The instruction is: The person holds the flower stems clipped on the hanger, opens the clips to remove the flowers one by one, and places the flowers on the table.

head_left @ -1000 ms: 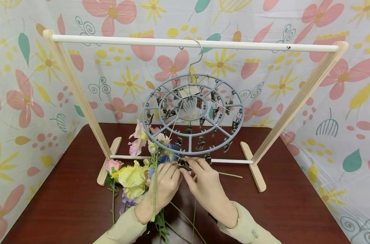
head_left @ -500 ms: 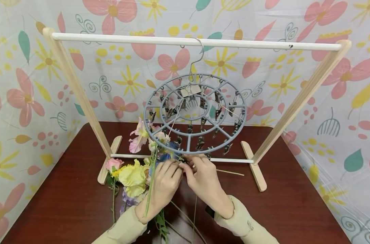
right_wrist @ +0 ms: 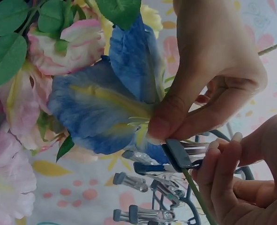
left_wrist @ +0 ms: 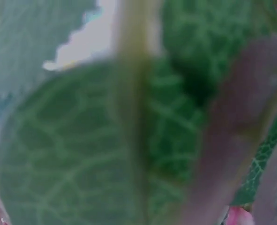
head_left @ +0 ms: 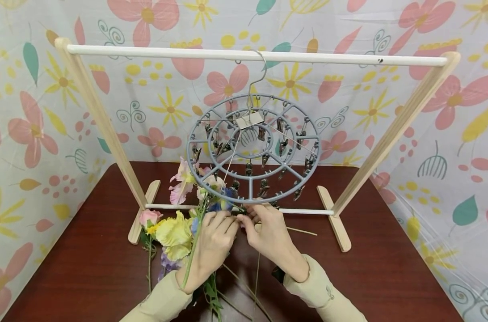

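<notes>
Both hands meet just below the front rim of a round grey clip hanger [head_left: 250, 183]. The right hand [head_left: 270, 235] pinches a blue artificial iris [right_wrist: 101, 103] at its base between thumb and fingers. In the right wrist view, the left hand [right_wrist: 265, 173] enters from the right and pinches the handles of a metal clip [right_wrist: 178, 154] with dark pads. The clip sits right beside the iris base. In the head view, the fingers of the left hand [head_left: 213, 241] hide most of this clip. A blurred green leaf [left_wrist: 68, 154] fills much of the left wrist view.
The hanger hooks over the white bar [head_left: 155, 52] of a wooden stand. Many clips dangle from its rings. Pink, yellow [head_left: 173, 237] and purple flowers lie at the left, and loose stems [head_left: 244, 286] trail toward the front. A green stem [head_left: 193, 250] crosses the left wrist.
The lower end of the green stem over the left wrist has swung left. The clip between the hands is now more hidden. The hanger sways slightly; both hands stay nearly in place.
</notes>
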